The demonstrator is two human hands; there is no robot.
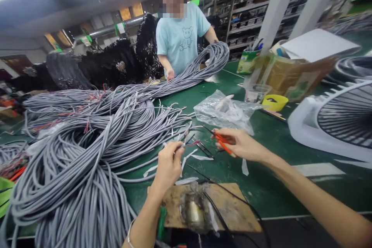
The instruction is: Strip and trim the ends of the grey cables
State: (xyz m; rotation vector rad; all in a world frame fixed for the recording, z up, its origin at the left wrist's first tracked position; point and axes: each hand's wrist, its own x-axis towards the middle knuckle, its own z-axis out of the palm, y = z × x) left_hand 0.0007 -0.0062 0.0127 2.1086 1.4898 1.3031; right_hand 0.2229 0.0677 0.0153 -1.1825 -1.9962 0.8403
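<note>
My left hand (170,164) is closed in a pinch on the end of a grey cable, beside thin coloured wires (194,143). The fingers hide most of that cable end. In my right hand (242,144) are orange-handled pliers (223,141) with slender dark jaws, which point left and stay apart from the left hand. Large bundles of grey cable (95,151) lie to the left. White strips (186,161) are scattered around the left hand. Just beyond it, a dark metal tool (205,150) rests on the green table (261,186).
A stained wooden board (236,205) with a metal piece and black cords lies at the front edge. Across the table a person (181,42) holds a cable coil (216,56). A plastic bag (226,110), yellow ring (275,102), cardboard box (293,75) and white fan (305,128) stand right.
</note>
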